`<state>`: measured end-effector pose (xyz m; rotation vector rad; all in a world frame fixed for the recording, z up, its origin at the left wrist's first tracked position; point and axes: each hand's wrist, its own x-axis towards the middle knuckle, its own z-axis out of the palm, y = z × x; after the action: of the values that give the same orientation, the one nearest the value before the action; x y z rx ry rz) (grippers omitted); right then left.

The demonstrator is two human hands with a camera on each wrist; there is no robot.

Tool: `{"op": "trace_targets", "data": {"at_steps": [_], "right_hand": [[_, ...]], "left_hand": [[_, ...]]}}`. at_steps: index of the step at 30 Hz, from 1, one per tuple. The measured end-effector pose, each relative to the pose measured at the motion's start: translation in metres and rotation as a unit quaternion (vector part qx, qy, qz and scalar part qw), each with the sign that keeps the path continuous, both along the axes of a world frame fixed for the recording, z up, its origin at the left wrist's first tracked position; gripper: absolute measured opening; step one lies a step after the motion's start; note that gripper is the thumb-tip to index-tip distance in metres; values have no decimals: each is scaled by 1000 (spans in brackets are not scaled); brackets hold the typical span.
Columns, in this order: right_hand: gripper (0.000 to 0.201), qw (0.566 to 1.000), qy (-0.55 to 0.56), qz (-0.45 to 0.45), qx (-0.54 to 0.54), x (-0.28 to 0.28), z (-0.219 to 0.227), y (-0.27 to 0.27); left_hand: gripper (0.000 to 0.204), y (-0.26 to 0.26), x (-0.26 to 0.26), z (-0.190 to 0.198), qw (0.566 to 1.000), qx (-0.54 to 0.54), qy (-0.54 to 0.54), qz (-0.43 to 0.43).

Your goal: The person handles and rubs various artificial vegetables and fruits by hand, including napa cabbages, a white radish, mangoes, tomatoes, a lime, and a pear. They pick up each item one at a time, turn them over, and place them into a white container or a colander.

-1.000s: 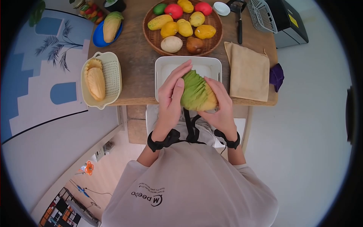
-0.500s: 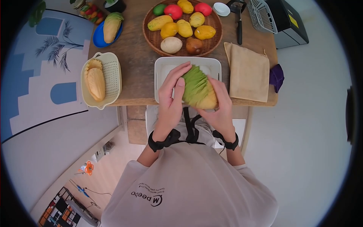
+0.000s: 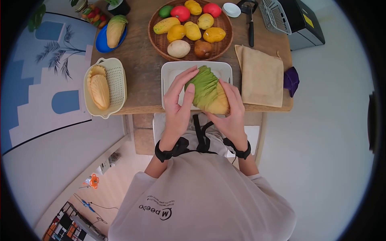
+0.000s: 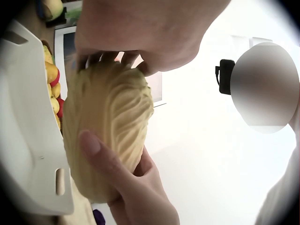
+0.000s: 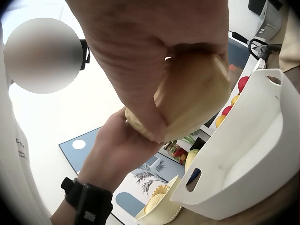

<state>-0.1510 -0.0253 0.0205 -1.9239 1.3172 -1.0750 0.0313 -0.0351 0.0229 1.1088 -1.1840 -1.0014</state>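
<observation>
A green and yellow leafy cabbage [image 3: 208,91] is held between both hands above the near part of a white tray [image 3: 165,69]. The left hand [image 3: 179,105] grips its green end, fingers over the far side and thumb on top. Around the yellow end curls the right hand [image 3: 232,111]. In the left wrist view the ribbed side of the cabbage [image 4: 105,122] faces the camera, with the right hand's thumb [image 4: 96,147] across it. The right wrist view shows the cabbage's pale yellow end [image 5: 197,93] under the right hand [image 5: 154,42].
Behind the tray stands a wicker basket [image 3: 155,45] of colourful fruit. A cream basket [image 3: 117,86] with a yellow vegetable is at the left, near a blue plate [image 3: 102,40] bearing another cabbage. On the right lie a beige cloth [image 3: 261,78], a purple item [image 3: 291,81] and a knife [image 3: 251,32].
The cabbage has turned and tilted slightly between the hands, its green end now further up and left. Both hands still hold it. The head view has shifted a little.
</observation>
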Motion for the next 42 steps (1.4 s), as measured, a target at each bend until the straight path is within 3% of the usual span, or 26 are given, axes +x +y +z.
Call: {"op": "trace_targets", "data": {"at_steps": [1, 4, 10, 13, 16, 22, 25, 28, 31, 34, 40, 42], "right_hand": [[89, 1000, 3, -23, -11, 2, -1, -2], [90, 997, 55, 53, -3, 5, 10, 6], [91, 993, 101, 31, -48, 0, 11, -5], [92, 992, 93, 87, -5, 3, 20, 1], [93, 997, 63, 29, -23, 1, 8, -5], [93, 994, -16, 86, 62, 8, 14, 5], [92, 997, -25, 42, 56, 6, 11, -5], [92, 999, -13, 20, 38, 9, 8, -5], [92, 995, 1, 71, 63, 11, 16, 3], [93, 999, 28, 27, 37, 9, 11, 1], [93, 993, 94, 65, 0, 10, 18, 8], [92, 996, 85, 16, -17, 8, 11, 2]], "left_hand": [[33, -1, -1, 0, 1000, -8, -6, 9], [31, 2, 3, -2, 1000, 2, -1, 13], [30, -1, 9, 0, 999, 7, -25, 23], [31, -1, 13, -3, 1000, 14, -12, 2], [31, -1, 8, 2, 1000, 19, -10, 16], [31, 0, 14, 4, 997, -46, -67, 13], [30, 2, 18, 10, 990, -60, -126, 3], [29, 3, 15, 13, 990, -63, -128, 22], [27, 3, 19, 7, 994, -59, -91, 1], [30, 6, 16, 10, 993, -30, -118, -2], [29, 6, 18, 7, 992, -50, -116, 8], [29, 6, 16, 7, 991, -52, -125, 12]]}}
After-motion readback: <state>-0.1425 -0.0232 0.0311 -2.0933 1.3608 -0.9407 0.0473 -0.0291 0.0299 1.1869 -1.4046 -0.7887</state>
